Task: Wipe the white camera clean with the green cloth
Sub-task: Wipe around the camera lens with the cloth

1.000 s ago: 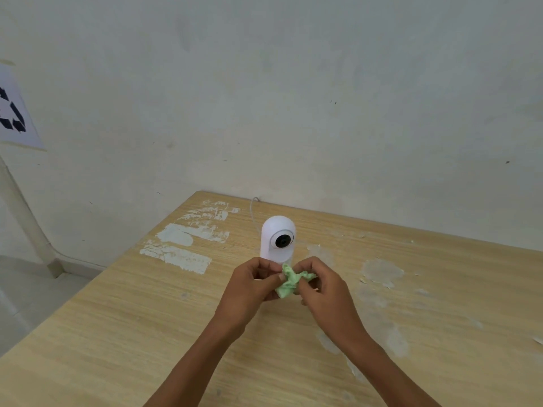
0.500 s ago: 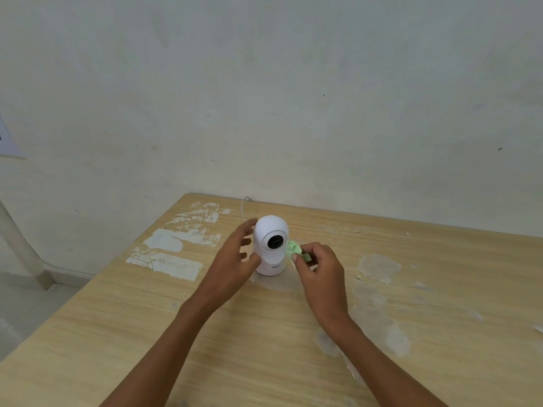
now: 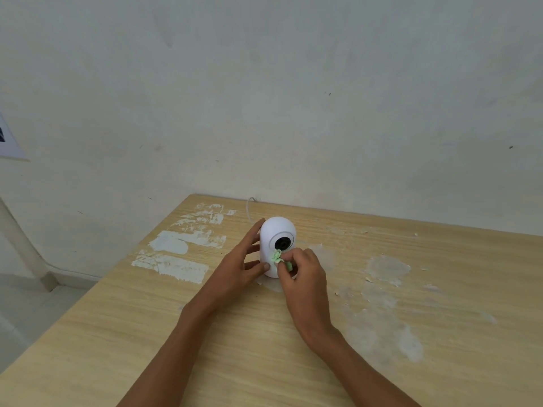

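The white camera stands upright on the wooden table, its dark lens facing me. My left hand wraps the camera's left side, fingers behind it and thumb on its lower front. My right hand pinches the small crumpled green cloth and presses it against the camera's front, just below the lens. The lower right of the camera is hidden behind my right hand.
A thin white cable runs from behind the camera to the wall. White paint patches mark the table at the left, worn patches at the right. The table's left edge drops to the floor.
The cloth was held in both hands in front of the camera. My left hand has since taken hold of the camera's side, and my right hand has brought the cloth onto the camera's front.
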`<state>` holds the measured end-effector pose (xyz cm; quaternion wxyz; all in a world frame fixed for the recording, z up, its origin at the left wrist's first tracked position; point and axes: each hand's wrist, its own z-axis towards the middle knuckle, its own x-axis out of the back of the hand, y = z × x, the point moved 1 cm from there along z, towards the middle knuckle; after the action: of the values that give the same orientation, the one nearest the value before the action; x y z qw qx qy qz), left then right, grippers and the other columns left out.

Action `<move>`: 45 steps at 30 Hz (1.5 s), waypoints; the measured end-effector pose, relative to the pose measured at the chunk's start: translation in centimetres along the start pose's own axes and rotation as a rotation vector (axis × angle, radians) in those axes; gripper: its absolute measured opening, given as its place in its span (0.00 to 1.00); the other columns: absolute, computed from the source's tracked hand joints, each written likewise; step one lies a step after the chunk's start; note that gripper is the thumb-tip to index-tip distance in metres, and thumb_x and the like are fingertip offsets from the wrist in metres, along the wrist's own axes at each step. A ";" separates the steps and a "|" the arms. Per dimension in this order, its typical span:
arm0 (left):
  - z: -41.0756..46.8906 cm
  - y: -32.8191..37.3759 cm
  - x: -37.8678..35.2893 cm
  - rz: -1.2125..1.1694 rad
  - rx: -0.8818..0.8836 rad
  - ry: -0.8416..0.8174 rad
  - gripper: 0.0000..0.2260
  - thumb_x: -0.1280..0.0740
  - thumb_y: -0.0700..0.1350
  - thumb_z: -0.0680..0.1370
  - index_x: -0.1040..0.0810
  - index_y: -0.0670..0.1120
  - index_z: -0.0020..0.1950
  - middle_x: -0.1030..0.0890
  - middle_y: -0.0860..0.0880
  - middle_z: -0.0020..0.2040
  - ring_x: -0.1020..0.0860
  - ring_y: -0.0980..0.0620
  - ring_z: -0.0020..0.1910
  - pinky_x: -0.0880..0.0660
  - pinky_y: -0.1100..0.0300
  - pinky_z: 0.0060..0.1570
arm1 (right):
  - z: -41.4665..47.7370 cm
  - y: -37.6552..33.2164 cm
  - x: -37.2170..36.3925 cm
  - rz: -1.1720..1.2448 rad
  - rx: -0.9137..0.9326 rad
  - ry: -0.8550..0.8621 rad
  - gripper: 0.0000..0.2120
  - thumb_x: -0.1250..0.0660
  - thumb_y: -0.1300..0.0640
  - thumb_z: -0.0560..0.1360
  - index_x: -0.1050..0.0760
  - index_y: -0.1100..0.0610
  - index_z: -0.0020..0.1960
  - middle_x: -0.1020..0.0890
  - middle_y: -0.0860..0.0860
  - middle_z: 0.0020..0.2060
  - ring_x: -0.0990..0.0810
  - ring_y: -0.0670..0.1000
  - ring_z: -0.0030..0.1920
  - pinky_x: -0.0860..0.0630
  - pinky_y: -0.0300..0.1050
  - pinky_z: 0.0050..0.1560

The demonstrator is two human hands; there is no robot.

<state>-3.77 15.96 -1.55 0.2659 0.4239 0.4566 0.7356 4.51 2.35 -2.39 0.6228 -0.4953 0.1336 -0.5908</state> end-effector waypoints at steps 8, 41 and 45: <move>-0.1 -0.1 -0.1 -0.020 -0.026 0.021 0.35 0.32 0.36 0.81 0.42 0.61 0.81 0.27 0.61 0.72 0.26 0.66 0.69 0.20 0.61 0.59 | -0.1 -0.9 -1.0 0.000 0.027 -0.010 0.01 0.31 0.57 0.78 0.23 0.53 0.47 0.23 0.47 0.43 0.23 0.45 0.40 0.23 0.41 0.37; 0.0 -0.4 0.1 -0.009 -0.036 0.021 0.37 0.29 0.39 0.79 0.41 0.62 0.81 0.28 0.62 0.73 0.26 0.62 0.70 0.21 0.66 0.58 | 0.0 0.0 -0.5 -0.166 0.116 0.022 0.04 0.31 0.58 0.76 0.25 0.53 0.47 0.23 0.46 0.41 0.24 0.47 0.38 0.28 0.39 0.34; -0.1 -0.2 0.0 -0.017 -0.035 0.026 0.35 0.30 0.39 0.81 0.41 0.63 0.80 0.27 0.62 0.73 0.26 0.64 0.69 0.21 0.66 0.57 | 0.6 -1.1 -0.5 -0.239 0.230 0.033 0.04 0.29 0.59 0.74 0.24 0.55 0.45 0.22 0.47 0.40 0.25 0.47 0.37 0.27 0.40 0.33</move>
<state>-3.91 15.99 -1.71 0.2736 0.4056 0.4508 0.7466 4.14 3.24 -1.50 0.5983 -0.4235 0.0156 -0.6800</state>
